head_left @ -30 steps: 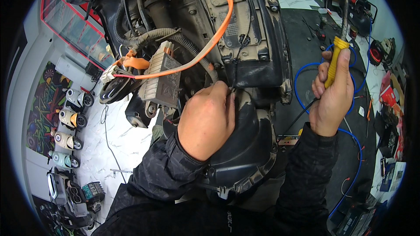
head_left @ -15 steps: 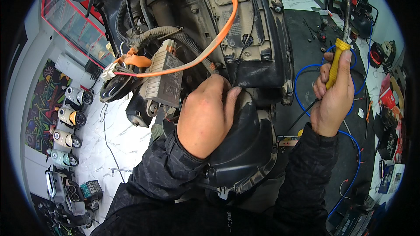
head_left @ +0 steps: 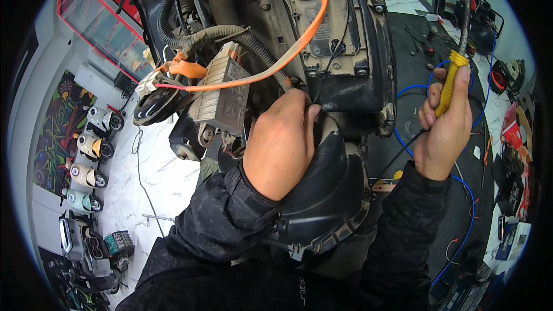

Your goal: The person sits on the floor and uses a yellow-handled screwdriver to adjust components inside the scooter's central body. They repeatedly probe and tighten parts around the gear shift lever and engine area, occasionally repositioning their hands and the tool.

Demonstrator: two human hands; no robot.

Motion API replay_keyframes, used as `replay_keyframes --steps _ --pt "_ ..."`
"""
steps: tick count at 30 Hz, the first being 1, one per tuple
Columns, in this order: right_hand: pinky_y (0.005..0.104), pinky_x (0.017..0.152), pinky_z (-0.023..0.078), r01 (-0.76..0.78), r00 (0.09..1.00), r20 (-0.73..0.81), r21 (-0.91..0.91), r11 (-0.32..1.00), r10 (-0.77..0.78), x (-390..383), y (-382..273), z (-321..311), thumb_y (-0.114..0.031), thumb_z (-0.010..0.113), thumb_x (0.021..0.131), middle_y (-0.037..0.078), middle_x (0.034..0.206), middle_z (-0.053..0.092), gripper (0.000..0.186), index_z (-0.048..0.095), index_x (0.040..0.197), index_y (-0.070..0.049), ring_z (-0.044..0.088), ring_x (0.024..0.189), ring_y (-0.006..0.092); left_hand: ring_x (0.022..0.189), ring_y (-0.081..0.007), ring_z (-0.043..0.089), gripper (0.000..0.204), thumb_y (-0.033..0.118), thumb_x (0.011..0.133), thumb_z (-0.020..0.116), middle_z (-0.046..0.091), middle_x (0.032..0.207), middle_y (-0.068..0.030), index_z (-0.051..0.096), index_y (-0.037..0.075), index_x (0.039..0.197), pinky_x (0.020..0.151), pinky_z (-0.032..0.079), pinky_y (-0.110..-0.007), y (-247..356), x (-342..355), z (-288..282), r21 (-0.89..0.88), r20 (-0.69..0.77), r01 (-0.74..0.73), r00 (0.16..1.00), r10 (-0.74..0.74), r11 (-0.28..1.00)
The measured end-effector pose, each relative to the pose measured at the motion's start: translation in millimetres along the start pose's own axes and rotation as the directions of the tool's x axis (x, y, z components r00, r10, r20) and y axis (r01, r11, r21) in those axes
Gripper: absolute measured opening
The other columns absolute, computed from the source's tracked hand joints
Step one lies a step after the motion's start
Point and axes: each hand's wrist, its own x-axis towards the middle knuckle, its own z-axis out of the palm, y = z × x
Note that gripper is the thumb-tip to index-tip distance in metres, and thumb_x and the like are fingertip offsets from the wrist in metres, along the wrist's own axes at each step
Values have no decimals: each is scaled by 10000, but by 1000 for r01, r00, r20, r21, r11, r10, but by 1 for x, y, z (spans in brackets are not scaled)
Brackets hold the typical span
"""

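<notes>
My left hand is closed at the lower end of a grey corrugated conduit, beside a thin black wire; what its fingertips pinch is hidden. An orange cable runs above it to a white connector, past a finned metal box. Below lies a black plastic housing of the partly stripped vehicle. My right hand grips a yellow-handled tool upright, its long metal shaft pointing up, with a black cord trailing from beneath the hand.
A blue hose coils on the dark mat at right, beside a compressor and scattered boxes. Small scooters line the left wall above a larger dark scooter. A red-framed display case stands upper left.
The vehicle and both hands sit slightly higher and further right in the picture. My left thumb and fingertips have shifted slightly at the conduit; my right hand keeps its grip on the tool.
</notes>
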Motion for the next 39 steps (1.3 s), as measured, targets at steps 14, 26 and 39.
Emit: replay_keyframes --steps 14,26,39 --pt "214 500 244 12 998 60 -71 997 -7 4 3 -6 -531 599 1122 -25 721 499 550 689 1114 12 354 530 24 766 -452 702 122 77 1023 714 700 869 -249 643 -20 1044 692 555 -451 -5 5 6 9 -120 -51 991 52 999" --pt "218 496 240 -19 997 70 -102 995 26 17 9 -24 -535 597 1122 -30 721 493 551 691 1117 8 344 525 24 781 -421 732 125 93 1009 733 726 857 -220 693 -21 1040 706 573 -420 -6 8 8 -74 -165 -54 985 41 996" --pt "212 490 237 -11 997 72 -127 992 20 15 8 -22 -537 605 1117 -30 725 506 546 696 1106 1 345 523 17 749 -390 732 125 69 1001 724 722 869 -212 699 -38 1060 685 561 -397 -6 8 11 -144 -137 -16 991 -4 989"
